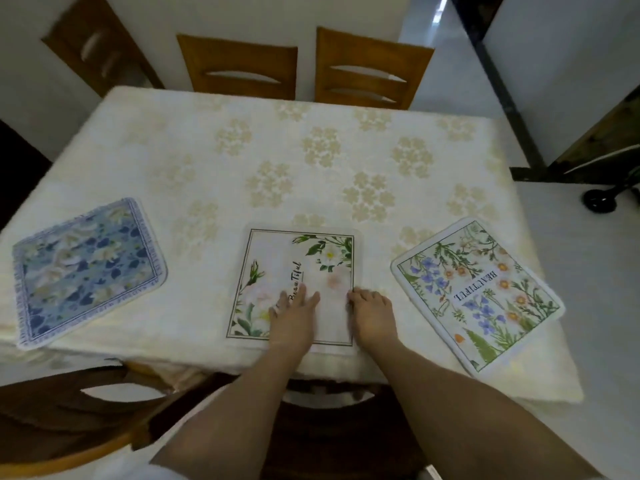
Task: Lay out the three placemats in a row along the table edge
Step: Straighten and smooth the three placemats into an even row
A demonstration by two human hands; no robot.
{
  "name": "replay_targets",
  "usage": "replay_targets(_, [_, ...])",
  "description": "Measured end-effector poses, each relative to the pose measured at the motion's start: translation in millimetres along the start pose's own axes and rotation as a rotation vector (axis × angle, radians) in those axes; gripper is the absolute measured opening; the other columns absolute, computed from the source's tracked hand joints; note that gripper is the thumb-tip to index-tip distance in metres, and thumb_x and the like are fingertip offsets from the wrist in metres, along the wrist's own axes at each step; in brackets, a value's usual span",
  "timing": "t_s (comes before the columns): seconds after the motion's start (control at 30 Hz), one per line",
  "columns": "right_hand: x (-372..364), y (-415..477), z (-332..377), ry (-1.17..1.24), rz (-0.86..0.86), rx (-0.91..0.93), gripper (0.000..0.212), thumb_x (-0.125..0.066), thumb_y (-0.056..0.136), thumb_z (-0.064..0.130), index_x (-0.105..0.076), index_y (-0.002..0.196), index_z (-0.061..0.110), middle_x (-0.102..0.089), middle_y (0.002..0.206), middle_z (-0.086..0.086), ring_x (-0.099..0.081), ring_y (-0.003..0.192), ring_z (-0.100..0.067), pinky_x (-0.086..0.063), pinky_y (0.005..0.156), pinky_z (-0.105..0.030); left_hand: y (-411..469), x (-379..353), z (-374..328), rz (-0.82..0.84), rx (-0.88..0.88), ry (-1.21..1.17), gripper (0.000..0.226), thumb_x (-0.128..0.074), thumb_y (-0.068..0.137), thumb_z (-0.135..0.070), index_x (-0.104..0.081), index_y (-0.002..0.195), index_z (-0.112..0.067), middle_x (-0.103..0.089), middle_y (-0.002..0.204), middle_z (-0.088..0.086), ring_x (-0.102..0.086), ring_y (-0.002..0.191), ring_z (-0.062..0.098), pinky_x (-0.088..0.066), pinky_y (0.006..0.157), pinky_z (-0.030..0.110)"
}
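Three placemats lie along the near edge of the table point(277, 140), which wears a cream flowered cloth. A blue floral placemat point(88, 270) sits at the left, slightly turned. In the middle lies a white placemat point(294, 265) with roses and green leaves. At the right a placemat with blue and orange wildflowers point(474, 292) is turned at an angle. My left hand point(294, 315) rests flat on the middle mat, fingers together. My right hand point(372, 311) presses on that mat's right edge with its fingers curled down.
Two wooden chairs point(242, 67) point(370, 69) stand at the far side, and a third one point(97, 46) at the far left corner. A wooden chair back point(69, 417) is below the near edge at the left. Dark furniture legs point(512, 109) stand at the right.
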State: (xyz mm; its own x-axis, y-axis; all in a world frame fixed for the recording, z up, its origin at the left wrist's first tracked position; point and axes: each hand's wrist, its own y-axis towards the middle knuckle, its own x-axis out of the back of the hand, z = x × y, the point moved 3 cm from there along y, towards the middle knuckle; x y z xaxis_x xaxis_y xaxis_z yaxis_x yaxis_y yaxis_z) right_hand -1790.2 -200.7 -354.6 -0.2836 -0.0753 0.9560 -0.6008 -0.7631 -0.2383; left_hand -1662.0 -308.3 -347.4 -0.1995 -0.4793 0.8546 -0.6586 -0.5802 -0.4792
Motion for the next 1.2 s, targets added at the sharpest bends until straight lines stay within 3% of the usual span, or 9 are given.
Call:
replay_targets(0.1, [8, 4, -30, 0.068, 0.059, 0.136, 0.043, -0.044, 0.093, 0.016, -0.055, 0.133, 0.025, -0.062, 0.130, -0.001, -0.052, 0.119, -0.025, -0.036, 0.102, -0.035, -6, 5, -25, -0.055, 0.099, -0.040, 0.056, -0.040, 0.093, -0.009, -0.037, 0.147, -0.027, -0.027, 0.158, 0.003, -0.028, 0.142, 0.036, -0.039, 0.107, 0.055])
replay_targets(0.2, [17, -3, -73, 0.146, 0.016, 0.189, 0.044, -0.043, 0.095, 0.018, -0.055, 0.138, 0.025, -0.054, 0.143, 0.002, -0.044, 0.132, -0.020, -0.027, 0.114, -0.035, -9, 1, -72, -0.058, 0.192, -0.067, 0.046, -0.041, 0.094, -0.014, -0.042, 0.139, -0.020, -0.038, 0.144, 0.007, -0.039, 0.129, 0.036, -0.045, 0.099, 0.048])
replay_targets(0.4, [32, -44, -215, 0.106, 0.059, -0.127, 0.061, -0.037, 0.100, 0.030, -0.015, 0.156, 0.022, -0.015, 0.164, -0.007, -0.013, 0.150, -0.030, -0.008, 0.122, -0.048, -3, -28, -197, 0.006, 0.026, -0.003, 0.041, -0.042, 0.094, -0.023, -0.043, 0.135, -0.018, -0.039, 0.139, 0.012, -0.041, 0.125, 0.033, -0.041, 0.100, 0.046])
replay_targets(0.47, [36, -51, -257, 0.093, 0.088, -0.197, 0.063, -0.037, 0.101, 0.041, -0.013, 0.157, 0.024, -0.009, 0.165, -0.008, -0.009, 0.150, -0.035, -0.007, 0.122, -0.051, 3, -30, -230, 0.036, 0.006, -0.047, 0.040, -0.041, 0.095, -0.025, -0.043, 0.134, -0.015, -0.043, 0.134, 0.012, -0.044, 0.121, 0.032, -0.044, 0.098, 0.045])
replay_targets(0.57, [40, -53, -295, 0.139, 0.081, -0.278, 0.066, -0.036, 0.100, 0.051, -0.015, 0.156, 0.022, -0.006, 0.165, -0.009, -0.008, 0.150, -0.038, -0.010, 0.121, -0.054, 12, -35, -260, 0.091, 0.135, -0.295, 0.039, -0.047, 0.095, -0.025, -0.044, 0.129, -0.006, -0.047, 0.130, 0.015, -0.052, 0.118, 0.033, -0.048, 0.096, 0.044])
replay_targets(0.8, [51, -37, -350, 0.184, 0.071, -0.336, 0.077, -0.046, 0.095, 0.056, -0.015, 0.156, 0.019, -0.006, 0.165, -0.011, -0.008, 0.150, -0.034, -0.012, 0.121, -0.052, 20, -45, -272, 0.027, 0.421, -0.615, 0.072, -0.070, 0.085, -0.025, -0.025, 0.134, 0.002, -0.052, 0.125, 0.020, -0.060, 0.111, 0.035, -0.056, 0.083, 0.041])
replay_targets(0.9, [55, -25, -364, 0.193, 0.058, -0.320, 0.079, -0.054, 0.091, 0.057, -0.021, 0.154, 0.022, -0.011, 0.164, -0.009, -0.012, 0.148, -0.034, -0.017, 0.120, -0.050, 20, -45, -265, 0.006, 0.428, -0.541, 0.064, -0.070, 0.085, -0.031, -0.035, 0.129, -0.001, -0.057, 0.118, 0.015, -0.063, 0.106, 0.032, -0.051, 0.072, 0.035])
replay_targets(1.03, [62, -6, -358, 0.268, -0.005, -0.376, 0.078, -0.067, 0.084, 0.052, -0.033, 0.149, 0.024, -0.022, 0.157, -0.011, -0.022, 0.140, -0.036, -0.026, 0.115, -0.051, 15, -48, -259, 0.108, 0.354, -0.436, 0.032, -0.064, 0.091, -0.035, -0.061, 0.104, -0.006, -0.068, 0.091, 0.009, -0.070, 0.076, 0.024, -0.062, 0.069, 0.038])
replay_targets(1.2, [68, 16, -359, 0.323, -0.015, -0.456, 0.105, -0.075, 0.075, 0.058, -0.019, 0.152, 0.015, -0.021, 0.155, -0.017, -0.024, 0.140, -0.037, -0.023, 0.116, -0.049, 11, -51, -258, 0.110, 0.309, -0.387, 0.030, -0.064, 0.090, -0.039, -0.062, 0.094, -0.009, -0.069, 0.084, 0.007, -0.070, 0.073, 0.023, -0.062, 0.069, 0.038])
